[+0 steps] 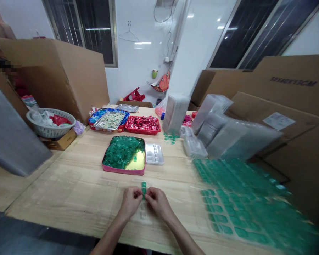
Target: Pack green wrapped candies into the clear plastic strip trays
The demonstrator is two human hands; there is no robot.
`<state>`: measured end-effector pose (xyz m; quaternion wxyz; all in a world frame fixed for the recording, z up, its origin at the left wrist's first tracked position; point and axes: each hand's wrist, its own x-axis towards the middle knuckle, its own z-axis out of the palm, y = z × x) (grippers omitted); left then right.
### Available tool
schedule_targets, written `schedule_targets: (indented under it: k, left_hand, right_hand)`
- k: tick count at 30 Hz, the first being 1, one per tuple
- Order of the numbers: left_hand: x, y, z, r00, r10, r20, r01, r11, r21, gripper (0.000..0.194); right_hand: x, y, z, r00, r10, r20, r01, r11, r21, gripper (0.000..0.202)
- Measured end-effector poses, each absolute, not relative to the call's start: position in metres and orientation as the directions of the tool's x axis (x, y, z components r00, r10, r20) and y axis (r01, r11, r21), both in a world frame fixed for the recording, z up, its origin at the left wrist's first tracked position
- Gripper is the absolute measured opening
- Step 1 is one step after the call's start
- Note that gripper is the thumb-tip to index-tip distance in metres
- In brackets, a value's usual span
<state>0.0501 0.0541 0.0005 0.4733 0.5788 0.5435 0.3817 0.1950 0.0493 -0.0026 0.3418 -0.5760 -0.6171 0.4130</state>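
My left hand and my right hand meet near the table's front, each closed in a pinch. Between their fingertips is a small translucent green piece; the fingers partly cover it. Just beyond it a second green square sits in the same column. Beneath my hands lies a clear plastic tray with moulded cells, faint against the wood. Farther out stands a pink-rimmed tin, heaped with loose green pieces, its gold bottom showing at the right. A small clear tray rests beside the tin.
Clear trays filled with green pieces cover the right side. Stacked plastic trays stand behind. A red tray of wrapped pieces, a metal tray and a white basket are at the back and left. Cardboard boxes flank the table.
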Motion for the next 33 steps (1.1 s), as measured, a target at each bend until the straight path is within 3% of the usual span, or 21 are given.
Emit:
schedule_targets:
  k: [3,7,13,20,27,33]
  left_hand:
    - [0.05,0.057,-0.006,0.132,0.987,-0.093,0.308,0.048,0.95,0.012]
    - [0.051,0.057,-0.009,0.138,0.98,-0.145,0.281,0.102,0.954,0.012]
    - [0.057,0.052,0.009,0.161,0.985,-0.059,0.393,-0.01,0.919,0.021]
    - [0.066,0.046,0.011,0.186,0.983,0.01,0.658,-0.132,0.742,0.024]
    - [0.065,0.046,-0.007,0.152,0.988,-0.041,0.684,-0.075,0.725,0.021]
    - [0.068,0.042,-0.009,0.172,0.985,-0.006,0.694,-0.117,0.71,0.02]
  right_hand:
    - [0.193,0.049,-0.003,-0.099,0.995,-0.017,0.5,0.035,-0.865,0.009]
    - [0.194,0.049,-0.003,-0.145,0.989,-0.029,0.459,0.041,-0.888,0.012]
    - [0.197,0.047,0.006,-0.081,0.996,-0.035,0.441,0.004,-0.898,0.015]
    - [0.198,0.049,0.011,-0.075,0.996,-0.039,0.579,0.011,-0.816,0.013]
    - [0.196,0.048,0.002,-0.081,0.996,-0.035,0.636,0.024,-0.771,0.011]
    - [0.204,0.055,0.022,-0.168,0.986,0.021,0.744,0.141,-0.653,0.017]
